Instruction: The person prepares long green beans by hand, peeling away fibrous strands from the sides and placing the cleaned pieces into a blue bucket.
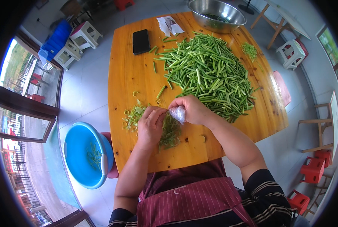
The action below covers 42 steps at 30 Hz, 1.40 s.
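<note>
Over the near part of the wooden table (129,82), my left hand (150,126) and my right hand (193,110) meet at the fingertips. Clear plastic film (178,114) is bunched around the right thumb. Whatever the fingertips pinch is too small and covered to make out. Pale green peelings (133,115) lie in curls left of my left hand, and more shredded trimmings (170,136) lie beneath and between the hands. Beyond my right hand rises a large heap of cut green stems (205,73), which look like garlic scapes. A few loose pieces lie along its left side.
A steel bowl (217,17) with greens stands at the far right corner. A black phone (141,42) and a printed paper packet (170,25) lie at the back. Small trimmings (249,51) sit at right. Left of the table is a blue basin (75,153) holding some stems.
</note>
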Each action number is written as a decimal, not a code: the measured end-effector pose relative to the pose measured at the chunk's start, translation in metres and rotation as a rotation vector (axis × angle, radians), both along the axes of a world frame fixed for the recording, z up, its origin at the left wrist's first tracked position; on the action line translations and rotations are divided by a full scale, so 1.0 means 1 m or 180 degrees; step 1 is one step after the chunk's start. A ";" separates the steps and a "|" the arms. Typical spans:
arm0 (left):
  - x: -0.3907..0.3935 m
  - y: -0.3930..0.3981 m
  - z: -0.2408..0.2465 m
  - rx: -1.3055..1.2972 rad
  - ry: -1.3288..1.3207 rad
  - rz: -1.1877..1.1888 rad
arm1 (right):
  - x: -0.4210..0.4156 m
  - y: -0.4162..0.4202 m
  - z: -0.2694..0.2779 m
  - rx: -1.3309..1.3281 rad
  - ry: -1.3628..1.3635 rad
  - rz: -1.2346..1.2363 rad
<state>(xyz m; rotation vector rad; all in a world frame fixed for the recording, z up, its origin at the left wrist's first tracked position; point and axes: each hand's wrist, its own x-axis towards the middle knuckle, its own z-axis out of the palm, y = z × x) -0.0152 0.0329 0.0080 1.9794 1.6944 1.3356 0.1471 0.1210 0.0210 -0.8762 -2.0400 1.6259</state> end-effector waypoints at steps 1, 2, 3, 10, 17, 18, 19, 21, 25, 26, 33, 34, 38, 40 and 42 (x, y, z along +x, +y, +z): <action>0.000 0.000 -0.001 0.0039 0.0029 -0.0001 | 0.000 0.000 -0.002 0.0057 0.0013 0.0007; -0.001 0.000 -0.001 0.0079 0.0058 0.0000 | 0.000 0.001 -0.006 0.0113 0.0026 0.0017; -0.001 0.000 -0.002 0.0122 0.0084 0.0006 | 0.000 0.002 -0.009 0.0174 0.0037 0.0032; -0.003 -0.001 -0.005 0.0092 0.0231 0.0031 | -0.001 0.000 -0.006 0.0173 -0.0148 0.0099; -0.001 -0.003 -0.002 -0.0047 0.0101 0.0035 | -0.002 -0.002 -0.013 0.0483 0.0058 0.0080; -0.001 -0.003 -0.002 -0.0047 0.0109 0.0026 | -0.002 -0.002 -0.014 0.0539 0.0102 0.0074; -0.001 -0.003 -0.001 -0.0023 0.0087 0.0031 | -0.002 -0.002 -0.013 0.0546 0.0115 0.0066; 0.000 -0.003 -0.001 0.0022 0.0047 0.0038 | -0.002 -0.003 -0.012 0.0560 0.0144 0.0049; -0.003 -0.002 -0.001 0.0239 0.0036 0.0018 | -0.002 -0.001 -0.014 0.0097 0.0363 0.0075; -0.003 -0.002 0.001 0.0287 0.0044 0.0035 | -0.002 -0.001 -0.015 -0.0019 0.0407 0.0073; -0.003 -0.004 0.001 -0.0071 -0.0576 -0.0084 | -0.004 -0.003 -0.015 -0.0700 0.0725 0.0125; -0.002 -0.004 0.002 -0.0205 -0.0696 -0.0071 | -0.004 -0.004 -0.015 -0.0726 0.0732 0.0100; 0.001 -0.005 -0.005 -0.0888 -0.2116 -0.0109 | -0.005 -0.006 -0.013 -0.0785 0.0686 -0.0005; -0.001 -0.004 -0.011 -0.1093 -0.3094 -0.0236 | -0.005 -0.006 -0.012 -0.0736 0.0709 -0.0025; -0.006 -0.001 -0.012 -0.1082 -0.3858 -0.0419 | -0.005 -0.006 -0.014 -0.0625 0.0822 0.0001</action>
